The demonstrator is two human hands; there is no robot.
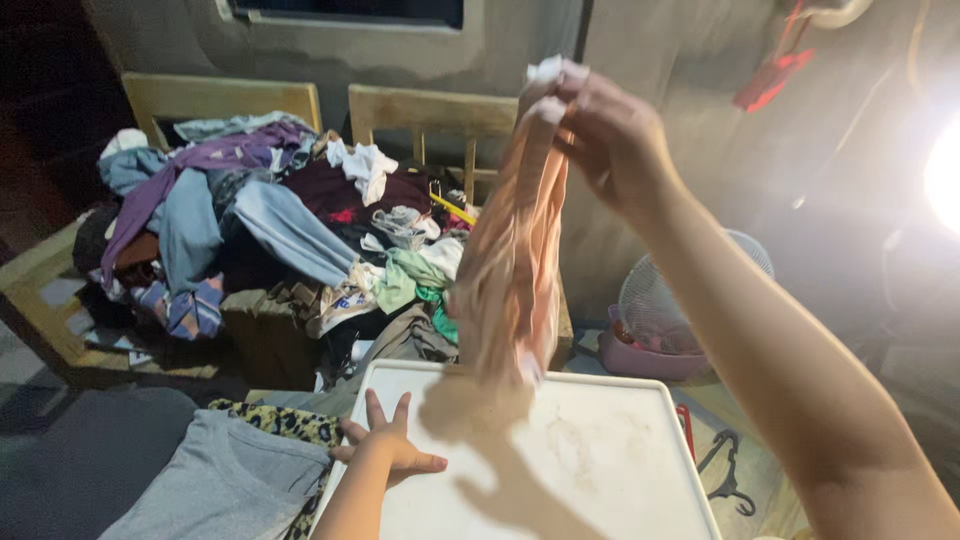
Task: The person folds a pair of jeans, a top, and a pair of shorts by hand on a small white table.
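Laundry is being sorted at a white counter [600,470] in the lower centre of the frame. The right hand [600,130], raised at upper centre, is pinching the top edge of a peach garment [515,270] between closed fingers, letting it hang down until its hem is brushing the counter. The left hand [385,445], fingers spread and holding nothing, is resting flat on the counter's left edge beside a grey shirt [220,480] and a leopard-print cloth [280,420]. A heap of clothes [270,220] is filling the upper left. The garment appears to be mid-shake-out; laying it flat would likely call for the free hand to catch its lower end.
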